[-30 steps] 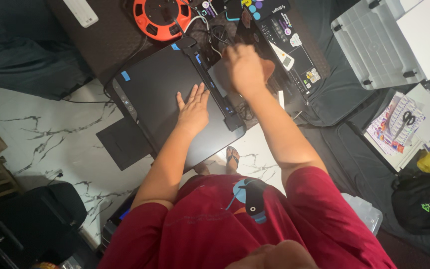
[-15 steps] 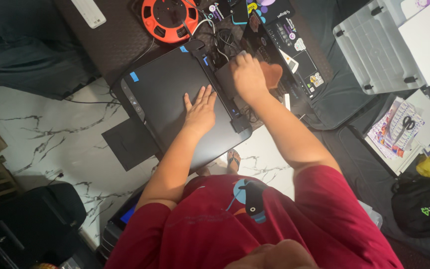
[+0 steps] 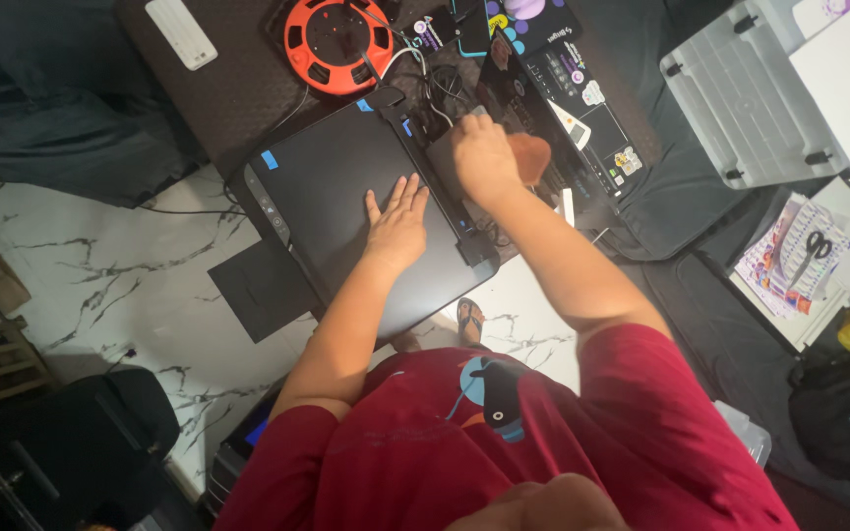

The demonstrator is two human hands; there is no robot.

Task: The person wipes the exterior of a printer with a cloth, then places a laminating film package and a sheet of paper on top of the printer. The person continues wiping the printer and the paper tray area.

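- Black printer (image 3: 346,197) sits upper centre of the frame, on a dark table (image 3: 238,84), its flat lid turned diagonally; small blue tape tabs at its upper left corner and upper edge.
- Left hand (image 3: 397,228) lies palm down on the printer lid, right of the lid's middle, fingers straight and slightly spread, gripping nothing.
- Right hand (image 3: 484,157) is at the printer's rear right edge, over the grey paper tray (image 3: 442,157); fingers curled down onto an orange-brown cloth (image 3: 531,154) that shows just right of the knuckles. Cannot tell how firmly the cloth is pinched.
- Black flap (image 3: 263,285) sticks out from the printer's lower left side, over the white marble floor (image 3: 100,265).
- Orange cable reel (image 3: 332,39) lies just above the printer, top centre, with cables running toward the printer's rear.
- White remote-like strip (image 3: 181,32) rests on the table, upper left.
- Open laptop (image 3: 568,98) with stickers lies right of the right hand, upper centre-right.
- Clear plastic lid (image 3: 740,98) occupies the upper right corner.
- Scissors (image 3: 811,246) lie on printed papers at the right edge.
- Red shirt (image 3: 504,442) fills the bottom centre; a sandalled foot (image 3: 468,317) shows below the printer.
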